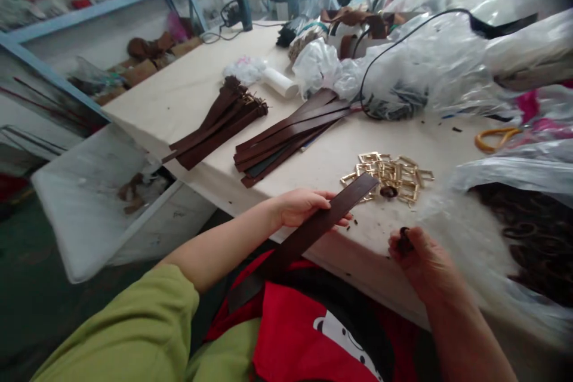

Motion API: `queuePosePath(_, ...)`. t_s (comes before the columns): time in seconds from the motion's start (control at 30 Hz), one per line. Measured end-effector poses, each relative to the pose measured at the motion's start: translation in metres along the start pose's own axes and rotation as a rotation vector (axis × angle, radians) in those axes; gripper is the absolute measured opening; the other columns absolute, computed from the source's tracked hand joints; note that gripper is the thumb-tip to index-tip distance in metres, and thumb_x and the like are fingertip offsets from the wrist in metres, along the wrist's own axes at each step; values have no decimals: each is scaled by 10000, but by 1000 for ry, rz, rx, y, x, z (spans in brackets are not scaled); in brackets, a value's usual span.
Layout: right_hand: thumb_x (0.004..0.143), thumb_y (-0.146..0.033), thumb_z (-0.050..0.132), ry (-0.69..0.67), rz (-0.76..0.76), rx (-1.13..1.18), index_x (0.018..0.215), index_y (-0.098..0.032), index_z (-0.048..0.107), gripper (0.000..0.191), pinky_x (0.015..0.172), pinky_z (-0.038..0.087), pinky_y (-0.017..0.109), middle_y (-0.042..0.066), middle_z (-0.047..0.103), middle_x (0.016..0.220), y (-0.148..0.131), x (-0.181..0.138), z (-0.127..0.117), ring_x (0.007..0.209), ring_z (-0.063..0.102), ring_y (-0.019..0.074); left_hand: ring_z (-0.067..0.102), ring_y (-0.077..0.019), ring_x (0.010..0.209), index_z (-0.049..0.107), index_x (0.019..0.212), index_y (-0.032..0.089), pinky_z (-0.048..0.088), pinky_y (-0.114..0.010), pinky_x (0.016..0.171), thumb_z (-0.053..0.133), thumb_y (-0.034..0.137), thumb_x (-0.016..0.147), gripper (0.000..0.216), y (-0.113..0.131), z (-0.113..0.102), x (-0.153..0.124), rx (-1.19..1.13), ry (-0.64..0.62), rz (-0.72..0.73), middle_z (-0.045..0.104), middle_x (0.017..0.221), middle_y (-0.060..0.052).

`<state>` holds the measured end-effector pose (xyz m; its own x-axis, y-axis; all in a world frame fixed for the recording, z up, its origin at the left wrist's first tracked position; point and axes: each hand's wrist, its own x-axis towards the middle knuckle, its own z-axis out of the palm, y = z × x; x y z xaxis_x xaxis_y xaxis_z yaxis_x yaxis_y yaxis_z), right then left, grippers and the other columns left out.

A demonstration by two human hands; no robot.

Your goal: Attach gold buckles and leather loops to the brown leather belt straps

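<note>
One brown strap (308, 236), clamped in the left hand (304, 206), extended diagonally across the near edge of the table (188, 77), far end pointing right toward the gold buckles (400, 176). I observed the right hand (423, 256), pinching a small dark piece (405, 242), to its right, apart.

Pale tabletop (179, 80) is loaded. Two bundles of brown straps, left (215, 133) and right (286, 136), are laid side by side. Gold buckle frames (396, 174) are heaped right of them, one dark loop (388, 192) at the heap's near side. White roll (278, 82) is set behind; clear plastic bags (436, 65) are piled back right.
</note>
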<state>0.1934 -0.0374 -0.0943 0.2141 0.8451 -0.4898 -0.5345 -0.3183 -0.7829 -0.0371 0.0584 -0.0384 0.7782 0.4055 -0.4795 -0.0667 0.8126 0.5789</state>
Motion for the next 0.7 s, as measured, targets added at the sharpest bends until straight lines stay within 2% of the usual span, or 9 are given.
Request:
queuePosePath(0.2, 416, -419, 821, 91, 87, 63, 680, -187, 632, 399, 508, 522, 133, -28, 655, 646, 1, 0, -1, 571, 607, 89, 645, -189, 782, 533, 1007, 132, 488, -304, 700, 611, 129, 642, 373, 0, -4, -3, 2, -60, 14, 662, 856, -82)
queuePosePath(0.37, 470, -370, 806, 75, 80, 58, 835, -208, 655, 427, 547, 536, 141, -7, 690, 814, 3, 1, 1, 651, 625, 102, 621, -132, 587, 503, 919, 171, 467, -244, 585, 759, 297, 563, 456, -15, 8, -4, 120, -99, -26, 638, 749, -22)
queuePosePath(0.43, 503, -349, 794, 95, 29, 91, 826, -228, 650, 374, 560, 536, 141, -30, 682, 816, 3, 2, 2, 658, 621, 95, 583, -103, 505, 484, 891, 183, 453, -234, 551, 721, 313, 610, 389, -24, 15, -3, 227, -93, -31, 615, 694, 8)
queuePosePath(0.57, 624, -376, 723, 158, -104, 79, 805, -248, 636, 238, 551, 525, 154, -41, 661, 795, 5, 2, 5, 631, 600, 90, 549, -100, 473, 479, 845, 187, 452, -240, 533, 540, 163, 731, 132, -35, 25, 0, 571, -11, -32, 575, 635, 29)
queuePosePath(0.7, 623, -457, 700, 148, -123, -159, 872, -219, 630, 351, 494, 493, 183, -2, 641, 725, 14, -10, 18, 585, 566, 114, 549, -109, 487, 489, 836, 177, 456, -241, 540, 410, 131, 786, 104, -33, 33, 3, 767, 2, -21, 554, 580, 27)
